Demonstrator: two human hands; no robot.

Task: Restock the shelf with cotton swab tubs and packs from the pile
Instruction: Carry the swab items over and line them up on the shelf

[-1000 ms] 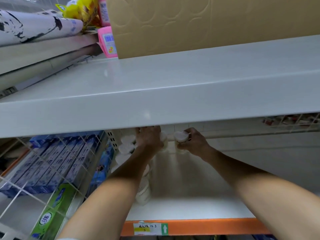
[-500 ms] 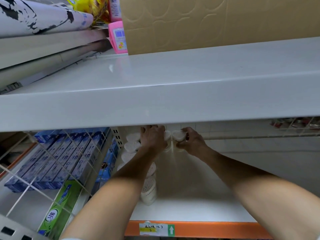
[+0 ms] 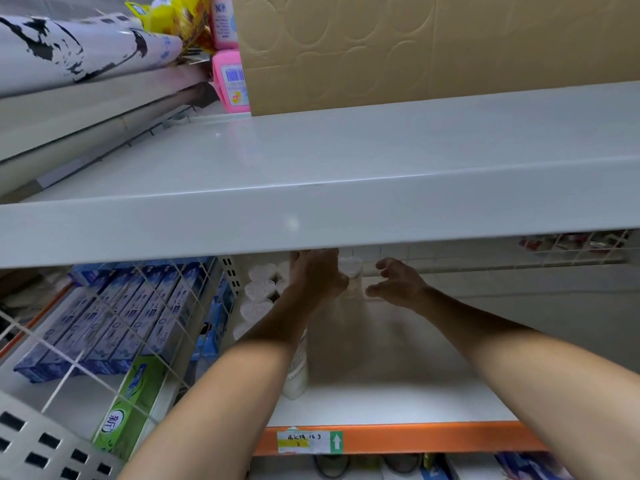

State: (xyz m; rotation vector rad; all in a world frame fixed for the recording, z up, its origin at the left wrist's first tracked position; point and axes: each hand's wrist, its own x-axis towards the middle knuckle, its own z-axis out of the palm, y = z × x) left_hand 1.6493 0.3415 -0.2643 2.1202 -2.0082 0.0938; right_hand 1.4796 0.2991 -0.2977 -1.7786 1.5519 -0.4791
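Both my arms reach deep under the upper shelf board (image 3: 311,209) onto the white lower shelf (image 3: 398,393). A heart-lidded cotton swab tub (image 3: 350,268) stands at the back of the shelf between my hands. My left hand (image 3: 317,275) rests against its left side; whether it grips the tub is hidden. My right hand (image 3: 398,284) hovers just right of the tub, fingers spread and holding nothing. A row of several more swab tubs (image 3: 258,292) runs along the shelf's left side toward the front, partly hidden by my left forearm.
A white wire grid divider (image 3: 145,323) on the left separates blue toothpaste boxes (image 3: 114,327) and a green box (image 3: 135,403). An orange price rail (image 3: 415,439) edges the shelf. A cardboard box (image 3: 433,46) and pink packs (image 3: 232,81) sit on the upper shelf.
My right hand has let go of the tub it held at the back and opened, drawing slightly to the right. The left hand stays beside the tub.
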